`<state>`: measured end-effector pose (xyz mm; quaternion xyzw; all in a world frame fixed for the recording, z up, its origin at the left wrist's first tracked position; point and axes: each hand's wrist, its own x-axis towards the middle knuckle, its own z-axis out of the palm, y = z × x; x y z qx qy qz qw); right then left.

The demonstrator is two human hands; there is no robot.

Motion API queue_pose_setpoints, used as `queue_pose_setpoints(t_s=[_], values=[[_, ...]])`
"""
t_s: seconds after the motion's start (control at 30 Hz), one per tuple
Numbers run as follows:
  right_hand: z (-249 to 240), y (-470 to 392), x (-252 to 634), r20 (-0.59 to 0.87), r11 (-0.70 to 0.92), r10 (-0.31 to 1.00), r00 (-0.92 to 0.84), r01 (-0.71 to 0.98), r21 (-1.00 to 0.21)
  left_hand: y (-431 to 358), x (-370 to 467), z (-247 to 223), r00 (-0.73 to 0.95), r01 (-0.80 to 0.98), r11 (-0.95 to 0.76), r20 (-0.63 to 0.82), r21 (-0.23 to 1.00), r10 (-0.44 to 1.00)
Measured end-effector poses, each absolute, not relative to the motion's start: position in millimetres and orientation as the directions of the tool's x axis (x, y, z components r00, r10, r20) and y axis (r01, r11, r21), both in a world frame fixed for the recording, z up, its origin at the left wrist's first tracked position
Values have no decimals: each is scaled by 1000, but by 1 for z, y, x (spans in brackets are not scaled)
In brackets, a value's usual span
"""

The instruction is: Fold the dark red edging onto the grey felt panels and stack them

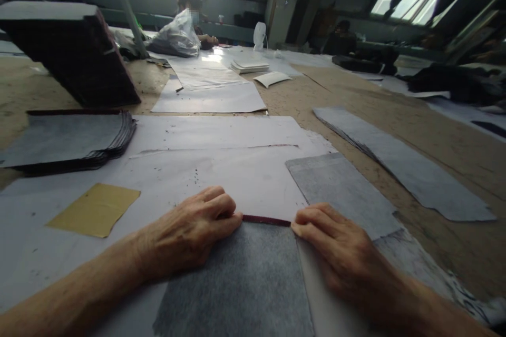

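A grey fabric piece lies in front of me on white paper. Along its far edge runs a narrow dark red folded strip. My left hand is closed, its thumb and fingers pinching that edge near the left end. At the right corner my right hand pinches the same edge, fingers curled. Just beyond the right hand rests another grey fabric piece, lying flat. A yellow-brown card lies to the left of my left hand.
At the left sits a stack of grey pieces with dark red edges, with a tall dark stack leaning behind it. Long grey strips lie at the right. Farther back are white sheets, a plastic bag and a seated person.
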<state>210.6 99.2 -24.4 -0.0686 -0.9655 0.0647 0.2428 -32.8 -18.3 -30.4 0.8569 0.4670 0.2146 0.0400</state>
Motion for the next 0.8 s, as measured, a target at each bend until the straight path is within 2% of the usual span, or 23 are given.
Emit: queue_pose_setpoints(t_s=[0.07, 0.13, 0.17, 0.23, 0.37, 0.47, 0.67, 0.8], values=[[-20, 101, 208, 452, 929, 343, -824, 226, -294, -18, -33, -31, 479, 775, -572, 341, 268, 809], [-15, 101, 199, 484, 889, 448, -752, 317, -331, -18, -34, -32, 472, 780, -565, 340, 269, 814], [-14, 99, 193, 510, 887, 456, -730, 330, -322, -18, -34, -33, 467, 785, -557, 333, 270, 819], [-13, 91, 178, 535, 919, 392, -748, 286, -273, -18, -33, -34, 460, 793, -546, 322, 271, 827], [-25, 69, 155, 462, 981, 190, -866, 146, -129, -16, -32, -34, 461, 792, -549, 329, 266, 824], [-33, 62, 152, 455, 996, 90, -886, 88, -26, -16, -34, -32, 465, 795, -542, 301, 271, 832], [-35, 69, 158, 491, 997, 79, -868, 55, -62, -24, -53, -29, 385, 785, -487, 314, 382, 868], [-32, 70, 155, 475, 998, 58, -878, 59, -13, -29, -67, -28, 374, 783, -476, 309, 401, 874]])
